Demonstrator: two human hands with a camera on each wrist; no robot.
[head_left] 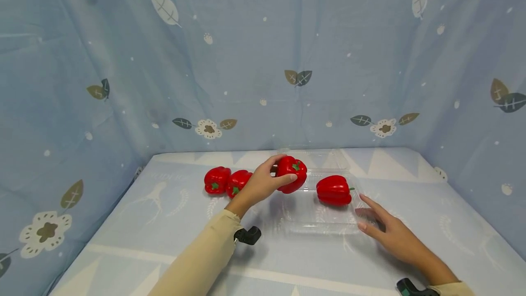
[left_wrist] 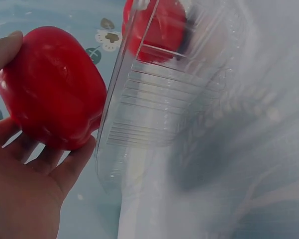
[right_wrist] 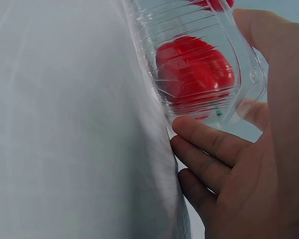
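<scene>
Nearest up: right hand (head_left: pixel 392 234) flat, fingers straight, touching the near right corner of the clear thin-plastic clamshell tray (head_left: pixel 312 220) on the bench (head_left: pixel 135 236). Left hand (head_left: pixel 263 184) wrapped around a glossy red bell pepper (head_left: pixel 292 173), held over the tray's left edge. Probably light, firm, a bit slick, so best cupped round the body, not the stem. Shiny, lobed, green-stemmed. Flimsy tray, likely slides easily.
</scene>
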